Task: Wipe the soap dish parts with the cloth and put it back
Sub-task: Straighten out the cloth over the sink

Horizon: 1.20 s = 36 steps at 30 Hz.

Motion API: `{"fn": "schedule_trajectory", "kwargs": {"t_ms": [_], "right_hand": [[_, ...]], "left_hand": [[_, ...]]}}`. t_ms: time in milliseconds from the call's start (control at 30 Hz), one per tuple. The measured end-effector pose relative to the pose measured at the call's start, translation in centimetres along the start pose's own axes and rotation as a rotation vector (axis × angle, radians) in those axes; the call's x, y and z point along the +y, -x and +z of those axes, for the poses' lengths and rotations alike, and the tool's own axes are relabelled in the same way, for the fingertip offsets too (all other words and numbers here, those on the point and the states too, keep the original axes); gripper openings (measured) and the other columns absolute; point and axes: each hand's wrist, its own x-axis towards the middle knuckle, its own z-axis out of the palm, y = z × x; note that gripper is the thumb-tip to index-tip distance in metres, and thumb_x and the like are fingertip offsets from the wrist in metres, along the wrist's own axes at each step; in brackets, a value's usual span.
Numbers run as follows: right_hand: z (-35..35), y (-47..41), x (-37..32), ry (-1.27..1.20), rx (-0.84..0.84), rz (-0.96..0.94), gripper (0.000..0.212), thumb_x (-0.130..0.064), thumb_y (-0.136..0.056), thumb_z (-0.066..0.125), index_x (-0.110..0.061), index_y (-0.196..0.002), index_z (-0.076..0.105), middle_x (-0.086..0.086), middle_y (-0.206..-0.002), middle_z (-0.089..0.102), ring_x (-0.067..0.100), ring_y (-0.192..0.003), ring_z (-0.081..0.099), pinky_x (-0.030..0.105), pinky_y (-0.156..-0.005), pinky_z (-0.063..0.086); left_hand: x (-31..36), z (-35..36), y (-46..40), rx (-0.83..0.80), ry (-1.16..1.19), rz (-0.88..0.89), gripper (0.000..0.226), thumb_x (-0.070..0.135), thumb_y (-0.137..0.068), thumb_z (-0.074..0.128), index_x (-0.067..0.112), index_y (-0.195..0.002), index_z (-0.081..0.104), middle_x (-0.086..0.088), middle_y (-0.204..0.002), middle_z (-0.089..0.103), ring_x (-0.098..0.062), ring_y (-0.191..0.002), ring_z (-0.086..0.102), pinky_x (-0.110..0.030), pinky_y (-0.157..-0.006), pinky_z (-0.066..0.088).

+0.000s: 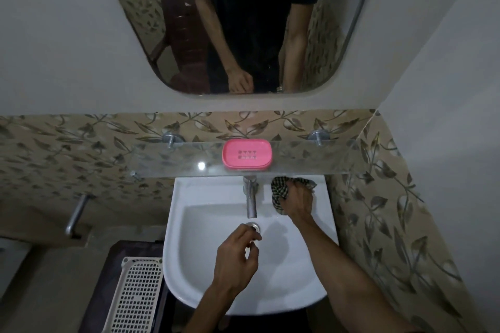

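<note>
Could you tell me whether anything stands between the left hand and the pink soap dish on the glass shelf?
Only partly. The left hand hovers over the basin, holding nothing. The tap rises between it and the soap dish, and the glass shelf juts out over the tap's base. Reaching over the shelf's front edge looks clear.

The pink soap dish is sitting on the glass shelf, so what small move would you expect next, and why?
Probably the left hand, which hovers over the sink holding nothing, reaches up to the soap dish and lifts it off the glass shelf. The right hand already grips the checked cloth at the sink's back corner, beside the tap, so the dish only needs bringing to it.
</note>
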Motion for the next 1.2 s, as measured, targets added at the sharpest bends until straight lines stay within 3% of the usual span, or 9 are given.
{"fn": "schedule_trajectory", "kwargs": {"t_ms": [300, 400, 500, 600, 733, 833, 900, 1000, 1200], "right_hand": [[-0.9, -0.6, 1.3, -0.198, 0.104, 0.035, 0.027, -0.013, -0.099, 0.059, -0.009, -0.116, 0.079, 0.014, -0.117, 0.079, 0.03, -0.117, 0.069, 0.035, -0.103, 0.048], [-1.0, -0.3, 1.6, -0.516, 0.159, 0.141, 0.015, -0.007, -0.098, 0.062, 0.0, -0.101, 0.075, 0.018, -0.103, 0.078, 0.035, -0.106, 0.069, 0.037, -0.096, 0.049], [-1.6, 0.6, 1.8, -0.974, 0.121, 0.203, 0.015, 0.004, -0.101, 0.056, 0.002, -0.088, 0.063, 0.019, -0.088, 0.064, 0.029, -0.09, 0.059, 0.033, -0.081, 0.045], [-2.3, 2.2, 2.0, -1.161, 0.056, 0.16, 0.018, 0.005, -0.102, 0.053, 0.001, -0.086, 0.06, 0.015, -0.089, 0.061, 0.023, -0.087, 0.056, 0.031, -0.079, 0.044], [-3.4, 4.3, 1.7, -1.396, -0.082, 0.089, 0.027, 0.001, -0.102, 0.051, -0.008, -0.078, 0.06, 0.004, -0.077, 0.063, 0.019, -0.076, 0.06, 0.028, -0.067, 0.048], [-4.1, 5.9, 1.3, -1.47, -0.22, -0.009, 0.027, 0.0, -0.103, 0.049, -0.01, -0.083, 0.065, -0.001, -0.076, 0.067, 0.012, -0.073, 0.066, 0.023, -0.066, 0.054], [-4.3, 6.7, 1.0, -1.484, -0.272, -0.034, 0.025, 0.001, -0.102, 0.052, -0.01, -0.089, 0.07, 0.002, -0.082, 0.071, 0.013, -0.076, 0.07, 0.024, -0.068, 0.058], [-4.2, 7.5, 1.0, -1.527, -0.26, -0.02, 0.025, 0.002, -0.102, 0.056, -0.01, -0.092, 0.075, 0.003, -0.087, 0.075, 0.015, -0.079, 0.072, 0.026, -0.072, 0.061], [-4.2, 7.8, 2.4, -1.528, -0.142, 0.046, 0.037, 0.004, -0.1, 0.057, -0.017, -0.082, 0.081, 0.003, -0.082, 0.077, 0.014, -0.074, 0.074, 0.026, -0.066, 0.062]], "left_hand": [[-0.8, -0.3, 0.3, -0.04, 0.027, -0.091, 0.027, -0.004, -0.082, 0.063, 0.019, -0.092, 0.072, 0.014, -0.101, 0.069, -0.007, -0.074, 0.063, -0.024, -0.066, 0.051], [-0.7, 0.2, 0.1, -0.06, 0.067, -0.095, 0.023, 0.003, -0.082, 0.059, 0.02, -0.092, 0.071, 0.016, -0.103, 0.069, -0.004, -0.073, 0.06, -0.015, -0.067, 0.046], [-0.6, 0.9, -0.3, -0.103, 0.115, -0.125, 0.023, 0.005, -0.082, 0.059, 0.022, -0.092, 0.07, 0.016, -0.103, 0.069, -0.005, -0.078, 0.062, -0.022, -0.069, 0.052], [-0.2, 1.9, -1.1, -0.136, 0.187, -0.201, 0.023, 0.014, -0.081, 0.058, 0.025, -0.098, 0.07, 0.017, -0.101, 0.068, -0.008, -0.084, 0.064, -0.029, -0.073, 0.054], [-0.2, 2.7, -2.9, -0.207, 0.315, -0.384, 0.068, 0.046, -0.075, 0.068, 0.028, -0.139, 0.056, 0.016, -0.13, 0.06, -0.007, -0.112, 0.06, -0.034, -0.093, 0.056], [0.1, 2.9, -3.9, -0.329, 0.499, -0.409, 0.096, 0.041, -0.067, 0.087, 0.026, -0.15, 0.043, 0.008, -0.138, 0.059, -0.014, -0.123, 0.061, -0.043, -0.096, 0.059], [0.4, 3.2, -3.9, -0.33, 0.571, -0.431, 0.087, 0.032, -0.068, 0.089, 0.028, -0.145, 0.048, 0.002, -0.127, 0.068, -0.019, -0.11, 0.071, -0.045, -0.082, 0.066], [0.2, 3.3, -3.5, -0.258, 0.581, -0.432, 0.054, 0.025, -0.074, 0.082, 0.027, -0.124, 0.063, -0.001, -0.107, 0.076, -0.014, -0.089, 0.075, -0.03, -0.068, 0.064], [-2.3, 0.4, -3.3, -0.388, 0.534, -0.397, 0.038, 0.005, -0.086, 0.077, 0.015, -0.122, 0.069, -0.006, -0.107, 0.074, -0.009, -0.087, 0.071, -0.019, -0.072, 0.057]]}}
